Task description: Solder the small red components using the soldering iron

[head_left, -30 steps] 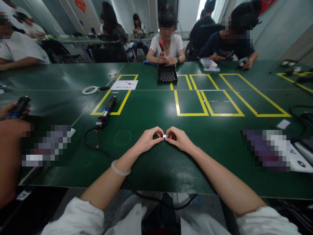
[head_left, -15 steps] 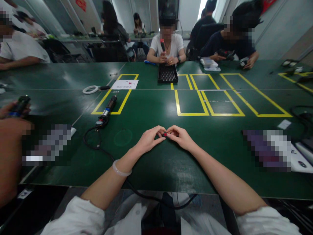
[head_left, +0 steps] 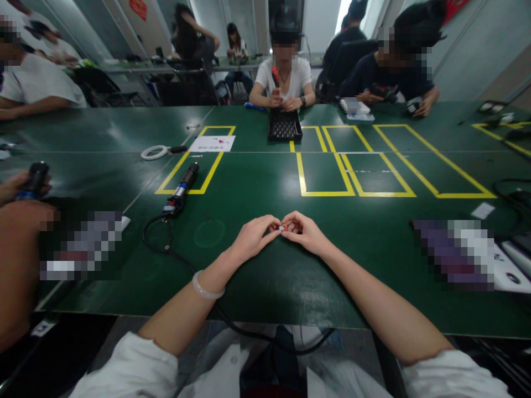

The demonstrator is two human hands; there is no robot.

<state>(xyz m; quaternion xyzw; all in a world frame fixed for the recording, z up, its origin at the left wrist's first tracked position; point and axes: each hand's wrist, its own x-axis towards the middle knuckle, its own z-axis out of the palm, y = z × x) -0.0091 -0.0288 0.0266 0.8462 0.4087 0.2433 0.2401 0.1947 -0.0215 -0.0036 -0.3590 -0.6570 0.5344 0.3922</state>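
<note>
Between my fingertips is a small part (head_left: 282,228) with silvery and orange-red patches; it is too small to name. My left hand (head_left: 256,235) pinches it from the left with thumb and fingers. From the right, my right hand (head_left: 303,232) pinches the same part, and the two hands' fingertips almost meet. Both hands are held low over the green table (head_left: 265,293). Farther left lies a black electric screwdriver (head_left: 182,188) with a silver and blue band, its cable looping toward me. Fingers cover most of the small part.
Across the table, a person holds a red-tipped tool (head_left: 275,77) over a black tray (head_left: 285,127) of small parts. Yellow tape marks (head_left: 327,193) outline areas. A white sheet (head_left: 211,143) and a cable coil (head_left: 154,152) lie left. A co-worker's arm (head_left: 20,260) is at far left.
The small part has been turned between my fingertips: its visible face went from bright silvery to dark red, and now shows silver and orange. My hands have barely shifted.
</note>
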